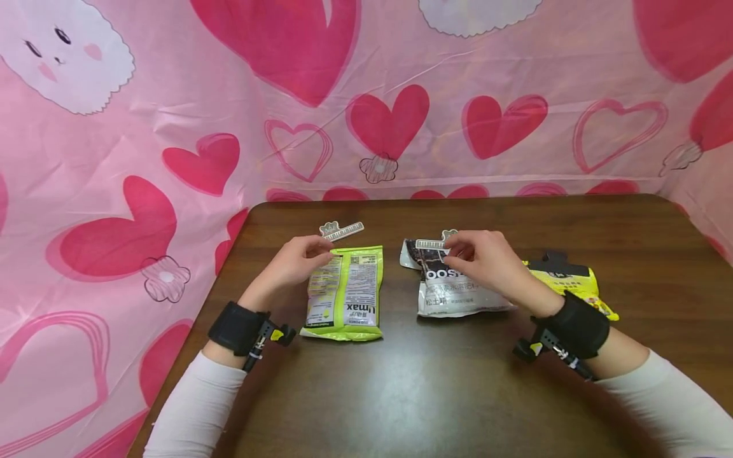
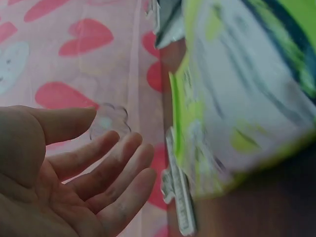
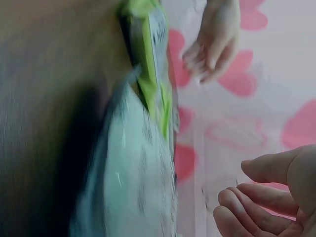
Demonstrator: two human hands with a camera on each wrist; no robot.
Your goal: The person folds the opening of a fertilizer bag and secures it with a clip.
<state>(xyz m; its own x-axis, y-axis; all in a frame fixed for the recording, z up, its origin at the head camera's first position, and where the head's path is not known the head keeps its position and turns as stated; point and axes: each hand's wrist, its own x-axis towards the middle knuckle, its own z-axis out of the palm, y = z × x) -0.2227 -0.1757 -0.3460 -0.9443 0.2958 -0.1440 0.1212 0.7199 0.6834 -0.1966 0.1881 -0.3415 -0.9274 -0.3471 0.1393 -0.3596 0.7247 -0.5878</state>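
Note:
A green snack bag (image 1: pixel 346 292) lies flat on the dark wooden table (image 1: pixel 458 394), with a pale clip (image 1: pixel 342 231) at its far end. My left hand (image 1: pixel 306 256) hovers at the bag's top left corner. In the left wrist view the left hand (image 2: pixel 98 173) has relaxed fingers and holds nothing, with the green bag (image 2: pixel 237 98) and the clip (image 2: pixel 180 202) beside it. A white and black bag (image 1: pixel 452 292) with its own clip (image 1: pixel 429 243) lies under my right hand (image 1: pixel 478 257). The right wrist view shows the right hand (image 3: pixel 266 197) loosely curled and empty above the white bag (image 3: pixel 133 173).
A yellow bag (image 1: pixel 572 280) with a black clip (image 1: pixel 552 259) lies to the right of the white bag. A pink cloth with red hearts (image 1: pixel 389 121) hangs behind and to both sides of the table. Black wrist straps (image 1: pixel 237 327) sit on both forearms.

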